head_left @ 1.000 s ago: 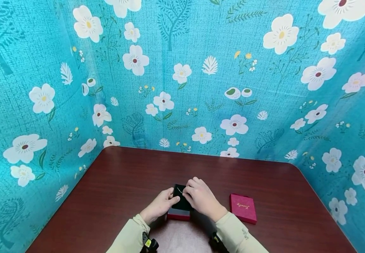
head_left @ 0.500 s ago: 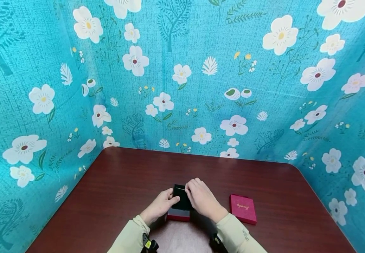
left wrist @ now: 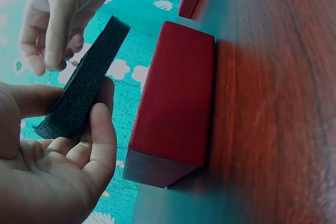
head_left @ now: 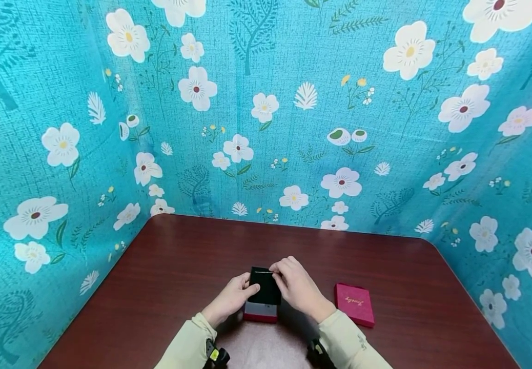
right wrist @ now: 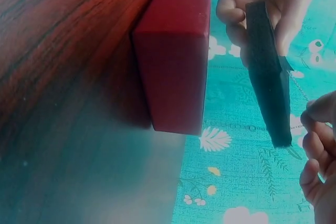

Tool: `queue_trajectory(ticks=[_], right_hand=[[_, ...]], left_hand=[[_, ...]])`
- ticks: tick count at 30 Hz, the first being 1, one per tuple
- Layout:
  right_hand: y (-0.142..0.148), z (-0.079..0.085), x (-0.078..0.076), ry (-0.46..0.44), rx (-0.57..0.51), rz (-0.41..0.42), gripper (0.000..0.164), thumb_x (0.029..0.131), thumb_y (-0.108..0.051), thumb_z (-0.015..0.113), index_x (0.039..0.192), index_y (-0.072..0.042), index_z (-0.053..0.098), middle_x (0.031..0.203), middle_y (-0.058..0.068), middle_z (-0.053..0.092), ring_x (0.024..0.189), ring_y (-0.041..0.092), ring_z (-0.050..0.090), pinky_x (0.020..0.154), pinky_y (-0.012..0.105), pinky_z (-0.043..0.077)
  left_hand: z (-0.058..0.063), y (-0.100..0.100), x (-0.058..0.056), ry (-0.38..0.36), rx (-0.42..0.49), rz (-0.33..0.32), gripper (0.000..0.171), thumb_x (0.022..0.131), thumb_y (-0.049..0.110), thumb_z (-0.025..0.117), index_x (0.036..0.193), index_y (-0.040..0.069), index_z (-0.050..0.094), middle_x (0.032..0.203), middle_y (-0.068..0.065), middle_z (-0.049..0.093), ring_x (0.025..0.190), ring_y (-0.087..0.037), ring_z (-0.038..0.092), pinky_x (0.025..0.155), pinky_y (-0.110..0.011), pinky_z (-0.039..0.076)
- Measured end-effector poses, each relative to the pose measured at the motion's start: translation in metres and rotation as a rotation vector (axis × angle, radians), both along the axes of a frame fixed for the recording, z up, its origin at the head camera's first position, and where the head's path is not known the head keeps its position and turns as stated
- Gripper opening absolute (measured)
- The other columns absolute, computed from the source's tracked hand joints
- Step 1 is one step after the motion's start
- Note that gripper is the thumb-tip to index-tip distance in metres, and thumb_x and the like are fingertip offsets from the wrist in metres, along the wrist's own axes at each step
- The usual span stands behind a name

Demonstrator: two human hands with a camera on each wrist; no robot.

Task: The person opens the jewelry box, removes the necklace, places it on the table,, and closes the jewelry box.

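Note:
My left hand (head_left: 234, 297) grips a black foam jewellery pad (head_left: 265, 288) by its left side, thumb on the face and fingers behind. In the left wrist view the pad (left wrist: 86, 85) is tilted, seen along its rough edge. My right hand (head_left: 297, 287) is at the pad's upper right corner, pinching a fine chain (right wrist: 299, 86) between thumb and fingertip. In the head view, a thin bright line of chain runs across the pad's top. More chain (left wrist: 126, 83) hangs on the pad's other side. Just below the pad stands the red box base (head_left: 260, 318), its inside greyish.
A red box lid (head_left: 354, 305) with gold lettering lies to the right of my right hand. The dark red-brown wooden table (head_left: 192, 256) extends around both hands. Blue flowered cloth (head_left: 266, 154) rises behind it and at both sides.
The right hand has shifted from over the pad to its upper right corner, and the chain line has gone from slanted to nearly level. The left hand has raised the pad slightly.

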State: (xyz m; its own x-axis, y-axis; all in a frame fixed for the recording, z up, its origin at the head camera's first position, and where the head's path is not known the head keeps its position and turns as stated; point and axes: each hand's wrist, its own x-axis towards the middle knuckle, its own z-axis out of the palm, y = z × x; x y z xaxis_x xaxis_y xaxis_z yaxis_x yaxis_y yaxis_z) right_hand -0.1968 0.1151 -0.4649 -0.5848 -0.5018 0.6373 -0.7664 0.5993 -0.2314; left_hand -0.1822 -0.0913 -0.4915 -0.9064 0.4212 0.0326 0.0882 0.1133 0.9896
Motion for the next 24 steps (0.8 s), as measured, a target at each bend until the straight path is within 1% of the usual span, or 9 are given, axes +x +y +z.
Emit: queue_trajectory(ticks=[3,6,11,13,15,18,20,24], right_hand=[[0.002,0.002,-0.001,0.038,-0.016,-0.015,0.023,0.079,-0.002,0.074,0.098,-0.012,0.067,0.09,-0.003,0.062,0.082,0.01,0.049,0.071,0.023,0.046],[0.005,0.003,-0.003,0.061,-0.005,-0.053,0.024,0.078,-0.003,0.075,0.099,-0.011,0.069,0.089,-0.003,0.062,0.082,0.011,0.05,0.071,0.024,0.047],[0.009,0.005,-0.005,0.042,0.04,-0.103,0.021,0.079,-0.004,0.074,0.098,-0.011,0.07,0.089,-0.002,0.061,0.083,0.012,0.05,0.074,0.025,0.048],[0.011,0.005,-0.005,0.03,0.043,-0.111,0.02,0.079,-0.003,0.074,0.097,-0.011,0.07,0.089,-0.003,0.061,0.083,0.011,0.049,0.074,0.025,0.048],[0.012,0.005,-0.006,0.023,0.041,-0.113,0.019,0.079,-0.003,0.074,0.096,-0.011,0.07,0.088,-0.003,0.06,0.083,0.011,0.048,0.074,0.025,0.048],[0.013,0.004,-0.007,0.026,0.033,-0.114,0.017,0.08,-0.003,0.074,0.093,-0.011,0.069,0.087,-0.003,0.06,0.082,0.011,0.048,0.073,0.026,0.047],[0.014,0.003,-0.008,0.02,0.03,-0.118,0.015,0.08,-0.004,0.073,0.093,-0.012,0.068,0.087,-0.003,0.06,0.082,0.012,0.048,0.074,0.026,0.047],[0.015,0.001,-0.01,-0.016,0.025,-0.144,0.014,0.083,-0.006,0.071,0.093,-0.014,0.066,0.088,-0.003,0.062,0.082,0.011,0.05,0.074,0.026,0.048]], left_hand=[[0.0,0.0,0.0,0.004,-0.008,0.001,0.026,0.096,0.011,0.051,0.117,-0.005,0.053,0.107,-0.016,0.067,0.094,-0.015,0.062,0.084,-0.029,0.046],[0.003,0.0,0.002,0.02,-0.03,0.003,0.025,0.097,0.01,0.051,0.116,-0.005,0.054,0.107,-0.016,0.067,0.096,-0.018,0.062,0.087,-0.032,0.045],[0.027,0.0,0.014,0.052,-0.088,0.006,0.018,0.097,0.007,0.049,0.108,-0.005,0.054,0.107,-0.017,0.066,0.097,-0.018,0.059,0.088,-0.038,0.043],[0.032,0.0,0.016,0.058,-0.094,0.006,0.016,0.096,0.007,0.05,0.106,-0.005,0.055,0.106,-0.016,0.066,0.096,-0.017,0.057,0.087,-0.037,0.043],[0.026,0.0,0.013,0.056,-0.088,0.009,0.015,0.096,0.006,0.05,0.105,-0.005,0.054,0.104,-0.016,0.067,0.093,-0.016,0.057,0.085,-0.035,0.043],[0.011,0.0,0.006,0.042,-0.072,0.013,0.015,0.096,0.007,0.05,0.106,-0.004,0.055,0.103,-0.014,0.067,0.09,-0.013,0.057,0.084,-0.031,0.043],[0.004,-0.001,0.002,0.035,-0.066,0.016,0.016,0.096,0.009,0.051,0.106,-0.003,0.055,0.102,-0.012,0.067,0.088,-0.011,0.056,0.082,-0.029,0.042],[0.002,-0.001,0.002,0.03,-0.043,0.009,0.02,0.096,0.011,0.052,0.109,-0.003,0.055,0.104,-0.012,0.068,0.09,-0.009,0.058,0.084,-0.027,0.043]])
